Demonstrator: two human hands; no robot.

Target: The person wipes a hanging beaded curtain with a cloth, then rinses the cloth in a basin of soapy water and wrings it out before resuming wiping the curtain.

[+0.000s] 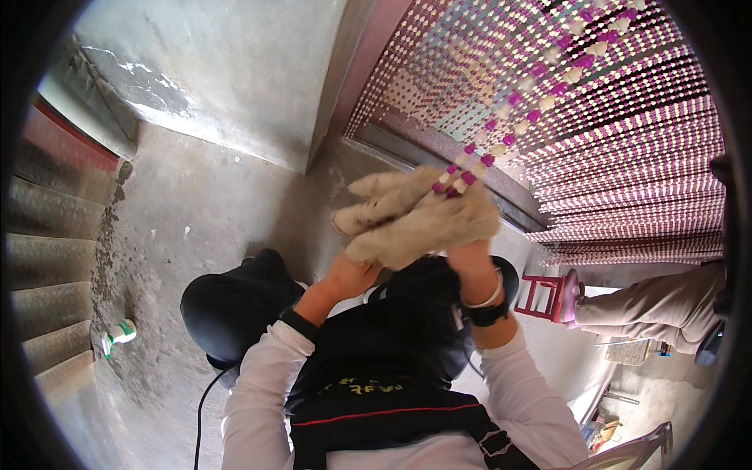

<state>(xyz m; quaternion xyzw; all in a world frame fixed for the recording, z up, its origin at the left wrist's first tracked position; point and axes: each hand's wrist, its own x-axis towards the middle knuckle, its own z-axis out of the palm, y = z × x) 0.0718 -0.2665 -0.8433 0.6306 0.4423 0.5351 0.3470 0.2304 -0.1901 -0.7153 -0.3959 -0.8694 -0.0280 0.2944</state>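
Note:
A tan, furry bundle with several long, soft lobes (417, 226) is held up in front of me; what it is exactly I cannot tell. My left hand (349, 273) grips it from below at its left end. At its right end, my right hand (470, 255) holds it, the fingers hidden behind the fur. Strands of purple and cream beads (508, 140) hang down over the upper right part of the bundle. Both wrists wear black bands.
A beaded curtain (634, 188) covers a doorway at the right, beside a grey wall (217, 64). A spray bottle (122, 332) lies on the concrete floor (176, 235) at the left. At the right are a red stool (537, 298) and another person's legs (652, 305).

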